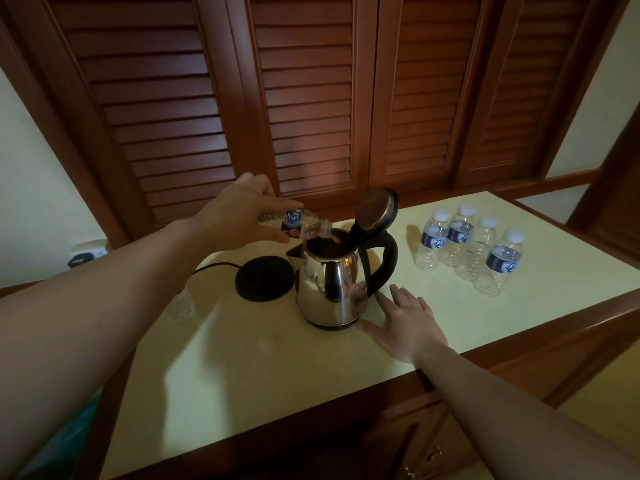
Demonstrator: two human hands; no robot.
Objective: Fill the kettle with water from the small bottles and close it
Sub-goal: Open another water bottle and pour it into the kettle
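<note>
A steel kettle (330, 284) with a black handle stands on the pale countertop (277, 368), its lid (377, 211) hinged up. My left hand (242, 209) grips a small water bottle (298, 226) tipped sideways, its uncapped mouth over the kettle's opening. My right hand (407, 318) lies flat on the counter, fingers straight, just right of the kettle's base. Several capped small bottles (467, 251) stand in a group at the right.
The kettle's black base plate (263, 278) with its cord lies left of the kettle. A clear bottle (180, 303) stands by my left forearm. Wooden louvred doors (311, 98) rise behind the counter. A wooden rail (519, 323) edges the counter's front.
</note>
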